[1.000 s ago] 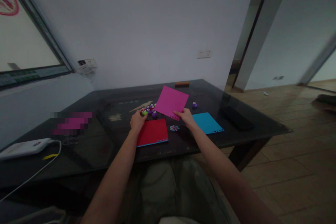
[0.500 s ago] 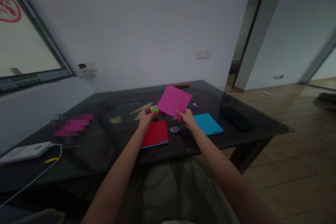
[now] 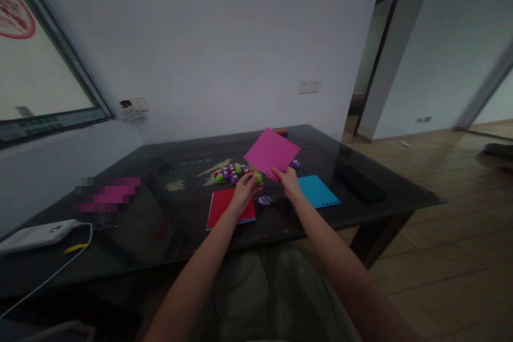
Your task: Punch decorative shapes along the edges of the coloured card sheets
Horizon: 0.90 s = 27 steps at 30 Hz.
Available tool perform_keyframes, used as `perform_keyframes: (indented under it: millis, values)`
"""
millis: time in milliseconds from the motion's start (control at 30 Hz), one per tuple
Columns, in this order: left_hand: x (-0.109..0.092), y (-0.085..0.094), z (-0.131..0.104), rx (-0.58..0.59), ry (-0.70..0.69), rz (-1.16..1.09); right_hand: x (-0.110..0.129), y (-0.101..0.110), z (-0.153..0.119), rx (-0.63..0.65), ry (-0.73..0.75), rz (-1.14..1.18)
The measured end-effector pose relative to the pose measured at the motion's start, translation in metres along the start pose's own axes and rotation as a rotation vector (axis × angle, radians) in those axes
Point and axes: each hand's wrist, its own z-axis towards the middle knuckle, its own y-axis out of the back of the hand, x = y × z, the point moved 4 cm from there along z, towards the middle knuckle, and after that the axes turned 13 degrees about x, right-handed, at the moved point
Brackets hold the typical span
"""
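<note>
My right hand [image 3: 287, 179] pinches the lower edge of a pink sheet [image 3: 272, 150], which is tilted up above the table and has a row of punched holes along that edge. Between the fingertips of my left hand [image 3: 246, 188] is a small green googly-eyed toy [image 3: 258, 177], partly covered by the fingers. Just behind that hand sits a cluster of purple, green and red googly-eyed toys [image 3: 229, 173]. A red sheet [image 3: 222, 206] with a blue edge beneath it lies under my left wrist. Right of it is a small pile of multicoloured bits [image 3: 265, 200].
A blue sheet [image 3: 318, 191] with punched holes lies beside my right forearm, with a black flat case [image 3: 360, 183] farther right. One purple toy [image 3: 295, 164] sits behind the pink sheet. A white device [image 3: 40, 235] with a cable is at the left on the dark table [image 3: 160, 246].
My left hand has moved right and slightly down with the green toy, uncovering the toy cluster. The pink sheet in my right hand has turned and shifted slightly right.
</note>
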Motion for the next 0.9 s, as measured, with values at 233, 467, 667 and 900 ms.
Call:
perform_keyframes:
  millis: [233, 467, 667, 900]
  values:
    - [0.002, -0.002, -0.006, 0.067, 0.011, 0.040, 0.015, -0.009, -0.007, 0.035, 0.064, -0.064]
    - [0.002, -0.003, -0.003, 0.063, -0.019, 0.047, 0.019, -0.010, -0.008, 0.056, 0.134, -0.145]
    - [0.003, -0.002, -0.001, 0.073, -0.013, 0.052, 0.022, -0.010, -0.008, 0.040, 0.137, -0.185]
    - [0.002, -0.001, 0.000, 0.061, -0.028, 0.045, 0.024, -0.011, -0.008, 0.061, 0.142, -0.194]
